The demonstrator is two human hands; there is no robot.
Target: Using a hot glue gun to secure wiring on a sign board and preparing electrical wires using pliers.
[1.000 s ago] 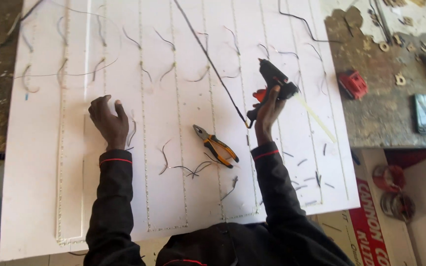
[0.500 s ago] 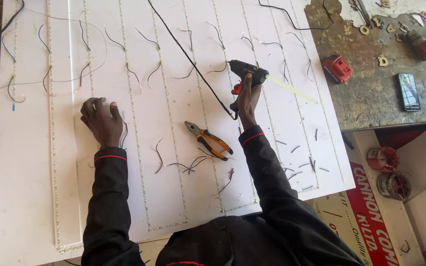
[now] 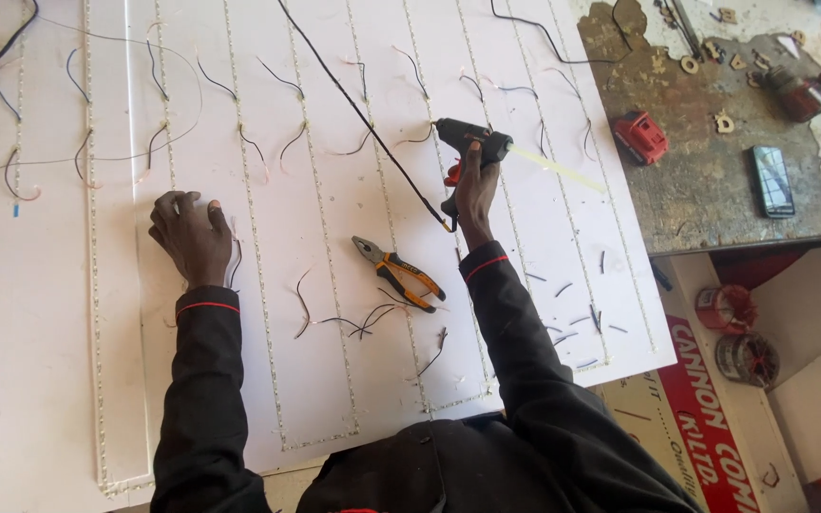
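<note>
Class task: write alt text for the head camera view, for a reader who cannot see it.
The right hand holds a black glue gun over a white board lined with thin strips and short wires. The left hand presses flat on the board; orange-handled pliers lie between them.

pliers [image 3: 399,274] with orange grips lying on the board, loose wire offcuts [image 3: 358,321] just beside. to the right, a worn grey bench [image 3: 715,199] bearing a small red tool [image 3: 640,136], a dark phone [image 3: 772,180] lying flat, and small wooden cutouts [image 3: 724,122] near the far edge. below the bench, two wire spools [image 3: 734,332] and a red printed carton [image 3: 705,408].
</note>
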